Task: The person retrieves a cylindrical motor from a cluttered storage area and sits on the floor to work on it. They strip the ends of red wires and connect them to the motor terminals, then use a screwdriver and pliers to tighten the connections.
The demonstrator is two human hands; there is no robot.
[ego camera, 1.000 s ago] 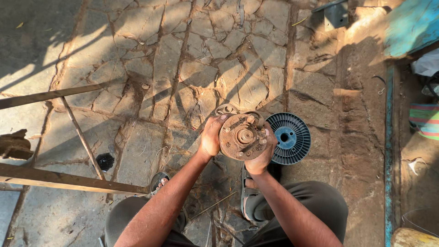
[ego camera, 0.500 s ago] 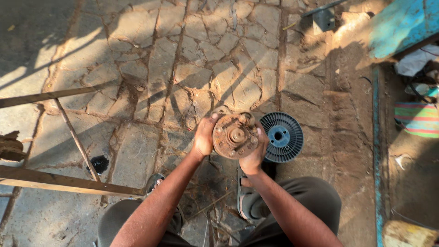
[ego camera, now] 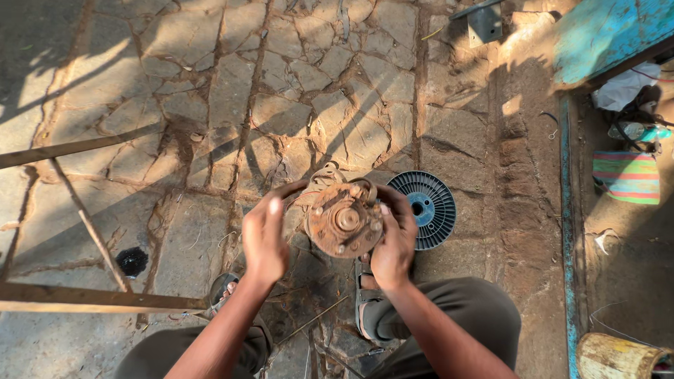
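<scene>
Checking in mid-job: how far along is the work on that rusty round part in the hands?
Done: the rusty round hub is off the ground and lifted clear of the stone paving. In hand: the right hand grips its rim, the left hand is open beside it, not gripping. Left: rust covers it, studs in place; the blue ribbed disc lies untouched.

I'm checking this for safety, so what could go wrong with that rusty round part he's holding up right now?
The rusty metal disc seems held mainly by the right hand, while the left hand looks off it. If it slips, it could land on the sandalled foot just below, or on the blue ribbed spool beside it. Its rusty studs and edges could also scrape bare fingers.
</scene>
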